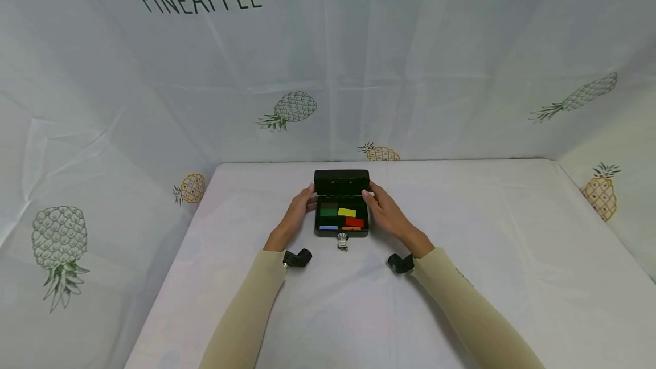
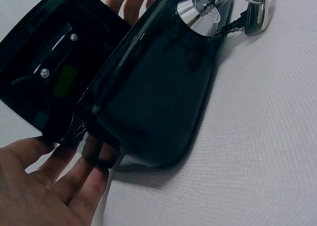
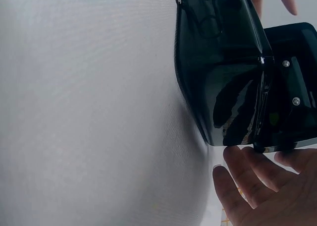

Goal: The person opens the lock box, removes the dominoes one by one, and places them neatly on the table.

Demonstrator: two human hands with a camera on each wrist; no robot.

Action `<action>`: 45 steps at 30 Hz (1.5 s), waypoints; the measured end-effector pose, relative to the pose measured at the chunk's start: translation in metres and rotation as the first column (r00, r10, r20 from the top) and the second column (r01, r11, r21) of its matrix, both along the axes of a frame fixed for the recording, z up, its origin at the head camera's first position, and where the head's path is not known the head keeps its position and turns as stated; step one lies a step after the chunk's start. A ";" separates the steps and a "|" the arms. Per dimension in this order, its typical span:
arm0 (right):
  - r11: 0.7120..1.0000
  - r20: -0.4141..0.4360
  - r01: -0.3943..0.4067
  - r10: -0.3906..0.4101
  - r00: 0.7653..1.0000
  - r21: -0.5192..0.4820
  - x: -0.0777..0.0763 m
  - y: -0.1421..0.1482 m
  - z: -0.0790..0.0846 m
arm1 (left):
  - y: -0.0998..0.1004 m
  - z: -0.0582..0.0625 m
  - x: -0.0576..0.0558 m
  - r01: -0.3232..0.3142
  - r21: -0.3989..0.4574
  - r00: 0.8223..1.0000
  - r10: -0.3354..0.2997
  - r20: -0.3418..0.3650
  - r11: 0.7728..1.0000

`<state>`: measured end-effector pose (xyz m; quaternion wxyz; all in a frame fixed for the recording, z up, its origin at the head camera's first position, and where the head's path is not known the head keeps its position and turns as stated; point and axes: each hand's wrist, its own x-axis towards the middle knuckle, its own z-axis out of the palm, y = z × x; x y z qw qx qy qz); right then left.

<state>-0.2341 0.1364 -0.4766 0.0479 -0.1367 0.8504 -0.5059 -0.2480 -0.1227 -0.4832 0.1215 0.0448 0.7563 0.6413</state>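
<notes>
A dark, glossy lockable metal box [image 1: 328,234] stands on the table with its hinged lid [image 1: 341,178] raised. Inside lie several coloured blocks, among them a green block [image 1: 328,213], a yellow block [image 1: 347,212] and a red block [image 1: 355,222]. A silver lock [image 2: 197,17] with a key in it sits on the front wall. On the left, my left hand [image 1: 295,213] touches the box's side near the hinge with outstretched fingers. My right hand [image 1: 388,215] lies against the opposite side, fingers extended along wall and lid.
White cloth covers the table [image 1: 487,244], whose far edge meets a pineapple-print curtain [image 1: 410,61]. A key ring with a dark-headed key [image 2: 256,18] hangs at the box's front.
</notes>
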 end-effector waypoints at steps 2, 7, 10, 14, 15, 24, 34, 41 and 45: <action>1.000 0.003 0.002 -0.002 1.000 0.004 0.000 0.000 -0.001 | 0.000 -0.001 -0.001 0.002 0.012 1.000 -0.002 -0.006 1.000; 1.000 0.013 0.005 -0.005 1.000 0.014 -0.001 0.000 -0.002 | 0.000 -0.002 0.001 0.009 0.009 1.000 -0.009 -0.004 1.000; 1.000 0.016 0.005 -0.005 1.000 0.022 -0.001 0.000 -0.002 | -0.001 -0.002 0.001 0.012 0.007 1.000 -0.012 0.000 1.000; 1.000 0.016 0.003 -0.003 1.000 0.028 -0.002 0.000 -0.002 | -0.001 -0.002 0.002 0.018 0.011 1.000 -0.018 -0.002 1.000; 1.000 0.019 0.003 -0.003 1.000 0.028 -0.002 0.000 -0.002 | -0.001 -0.003 0.002 0.019 0.013 1.000 -0.019 -0.001 1.000; 0.998 0.032 0.012 -0.014 0.999 0.064 -0.003 -0.001 -0.003 | -0.002 -0.006 0.004 0.033 0.010 0.999 -0.033 -0.011 0.999; 0.998 0.042 0.016 -0.019 0.999 0.057 -0.004 -0.001 -0.007 | -0.002 -0.009 0.003 0.026 -0.027 0.999 -0.027 -0.021 0.999; 0.995 0.015 0.010 -0.011 1.000 0.097 -0.002 0.001 -0.007 | -0.006 -0.011 0.005 0.073 -0.122 0.997 -0.077 -0.028 0.990; 0.992 -0.008 0.011 -0.010 1.000 0.129 0.000 0.001 -0.008 | -0.010 -0.010 0.008 0.150 -0.134 0.987 -0.155 -0.031 0.980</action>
